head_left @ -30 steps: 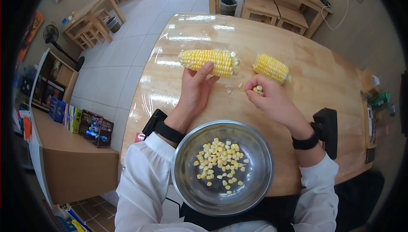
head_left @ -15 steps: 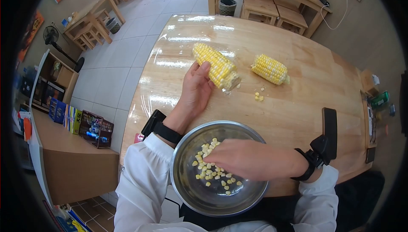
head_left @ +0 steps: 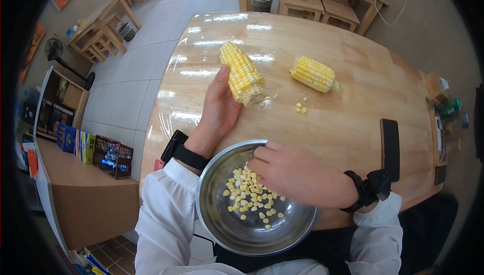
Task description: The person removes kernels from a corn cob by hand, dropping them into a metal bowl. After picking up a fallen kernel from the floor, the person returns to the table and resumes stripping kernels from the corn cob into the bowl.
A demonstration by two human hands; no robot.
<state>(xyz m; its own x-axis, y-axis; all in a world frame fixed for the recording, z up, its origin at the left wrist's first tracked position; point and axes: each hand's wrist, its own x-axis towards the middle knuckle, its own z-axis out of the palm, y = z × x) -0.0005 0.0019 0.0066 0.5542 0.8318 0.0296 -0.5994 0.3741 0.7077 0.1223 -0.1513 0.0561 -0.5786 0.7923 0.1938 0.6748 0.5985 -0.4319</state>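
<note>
My left hand (head_left: 220, 104) is closed around a yellow and white corn cob (head_left: 242, 75), tilted above the table, its lower end bare of kernels. Over a steel bowl (head_left: 212, 232), my right hand (head_left: 285, 171) has its fingers bent and pressed together, pointing down; whether anything is between the fingertips is hidden. Loose kernels (head_left: 249, 194) lie in the bottom of the bowl. A second cob piece (head_left: 313, 74) rests on the table to the right, with a few loose kernels (head_left: 301, 108) near it.
The wooden table (head_left: 348, 124) holds a long dark object (head_left: 389, 149) at the right and a green can (head_left: 450, 107) near its right edge. A brown counter (head_left: 88, 189) with books stands at the left. Stools and other tables are farther back.
My right hand has risen a little from the kernels in the bowl, uncovering more of them. My left hand has turned the held cob more upright. The whole view has shifted slightly.
</note>
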